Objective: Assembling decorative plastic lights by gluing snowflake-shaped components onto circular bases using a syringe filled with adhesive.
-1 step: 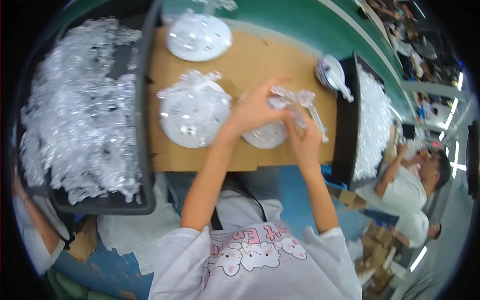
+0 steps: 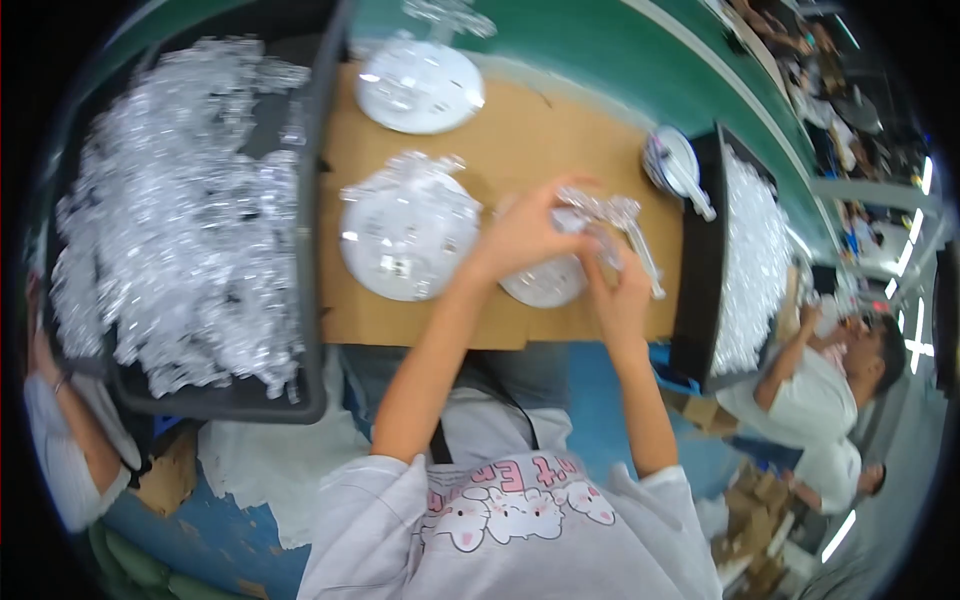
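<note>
Head view: both hands meet just right of centre over a brown cardboard-covered surface [image 2: 560, 130]. The left hand [image 2: 525, 235] is curled, its fingers pinched on the near end of a clear plastic strip piece [image 2: 610, 215] that glints and runs off toward 4 o'clock. The right hand [image 2: 620, 295] comes up from 6 o'clock with fingers closed on the same piece from below. Under the hands lies a small round silver disc [image 2: 545, 285], partly covered by them.

At 9 o'clock from the hands sits a larger round silver plate [image 2: 405, 235] with clear bits on its top edge; a second such plate [image 2: 420, 85] lies at 12 o'clock near the far edge. A big dark tray [image 2: 315, 250] at 9 o'clock is heaped with clear plastic parts [image 2: 180, 210]. A second dark bin [image 2: 700, 260] at 3 o'clock holds more clear pieces, with a small stack of round dishes [image 2: 675, 160] just beyond it. Another person in white [image 2: 810, 390] works at 4 o'clock.

The clear piece looks light, thin, stiff and likely brittle and slick; it is best pinched near its thicker end, not bent along its length.
</note>
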Motion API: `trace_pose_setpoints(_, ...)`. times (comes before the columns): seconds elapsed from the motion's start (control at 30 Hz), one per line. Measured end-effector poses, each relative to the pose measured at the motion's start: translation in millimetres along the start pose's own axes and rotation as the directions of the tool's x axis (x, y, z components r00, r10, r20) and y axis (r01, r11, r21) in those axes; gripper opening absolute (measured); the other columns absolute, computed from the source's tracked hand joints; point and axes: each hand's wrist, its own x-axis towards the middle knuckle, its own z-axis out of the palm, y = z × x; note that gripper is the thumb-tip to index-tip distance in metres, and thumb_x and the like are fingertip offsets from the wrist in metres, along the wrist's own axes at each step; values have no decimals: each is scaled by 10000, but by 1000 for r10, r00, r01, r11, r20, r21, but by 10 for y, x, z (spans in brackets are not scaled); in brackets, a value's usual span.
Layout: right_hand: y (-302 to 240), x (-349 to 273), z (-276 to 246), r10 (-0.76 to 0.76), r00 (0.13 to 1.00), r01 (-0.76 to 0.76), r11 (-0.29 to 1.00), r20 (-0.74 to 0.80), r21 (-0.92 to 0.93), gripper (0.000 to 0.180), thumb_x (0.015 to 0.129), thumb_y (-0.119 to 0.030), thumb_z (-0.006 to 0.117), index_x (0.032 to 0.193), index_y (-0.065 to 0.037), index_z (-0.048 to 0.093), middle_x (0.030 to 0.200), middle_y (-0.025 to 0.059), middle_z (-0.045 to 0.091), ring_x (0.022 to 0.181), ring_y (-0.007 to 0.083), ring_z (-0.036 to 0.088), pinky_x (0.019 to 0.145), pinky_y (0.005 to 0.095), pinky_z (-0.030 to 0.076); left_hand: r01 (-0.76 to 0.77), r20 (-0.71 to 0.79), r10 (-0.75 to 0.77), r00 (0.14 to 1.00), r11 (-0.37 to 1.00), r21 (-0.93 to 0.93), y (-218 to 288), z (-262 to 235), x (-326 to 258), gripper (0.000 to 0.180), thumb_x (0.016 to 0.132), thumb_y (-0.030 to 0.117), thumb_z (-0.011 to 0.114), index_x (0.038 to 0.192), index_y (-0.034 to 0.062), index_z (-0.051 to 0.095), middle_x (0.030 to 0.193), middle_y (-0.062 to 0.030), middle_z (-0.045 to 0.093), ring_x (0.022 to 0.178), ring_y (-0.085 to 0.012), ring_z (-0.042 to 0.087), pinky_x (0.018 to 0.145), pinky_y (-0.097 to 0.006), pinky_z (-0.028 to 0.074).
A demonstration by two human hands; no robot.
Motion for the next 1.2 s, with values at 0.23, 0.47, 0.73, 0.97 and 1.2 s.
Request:
trace_pose_setpoints(0.23,-290,-139,-664,159,985,-157,987,66,-35,451,739,-64,736,1165,-41,588,1077,60,623,848,125,574,639,229,440,22,-162,1,987,990,141,83,164,-123,419,714,118,762,1097,56,604,1043,-66,636,1009,-158,591,883,-295,461)
trace_pose_setpoints(0.47,-721,-37,-1289,175,975,-176,984,-136,0,126,837,-72,650,957,-46,681,786,-25,629,658,34,512,529,178,349,-51,-354,81,932,994,94,24,180,-159,336,763,88,742,1070,35,616,947,-40,655,893,-127,605,791,-275,493)
trace_pose_setpoints(0.73,782,-14,-2160,211,930,-301,907,-300,-295,157,845,-119,631,979,-54,682,908,69,692,741,165,642,684,273,499,-181,-509,142,849,983,-26,-86,184,-10,241,826,61,694,1022,-28,585,962,-79,634,906,-125,587,798,-242,467)
trace_pose_setpoints(0.97,1047,420,-1831,-88,975,-45,819,-202,-573,230,786,-147,680,1015,-159,672,886,21,620,762,195,604,679,314,502,-160,-514,112,850,986,-49,-31,198,-41,239,835,18,670,1040,-34,557,996,-102,641,906,-147,612,801,-249,480)
trace_pose_setpoints(1.2,1154,606,-1882,-90,996,77,839,2,-539,197,824,-149,642,1020,-139,627,969,16,624,895,184,598,703,291,501,-128,-533,101,840,992,-14,-21,212,-69,246,837,16,670,1037,-38,538,992,-121,643,899,-145,616,794,-250,484)
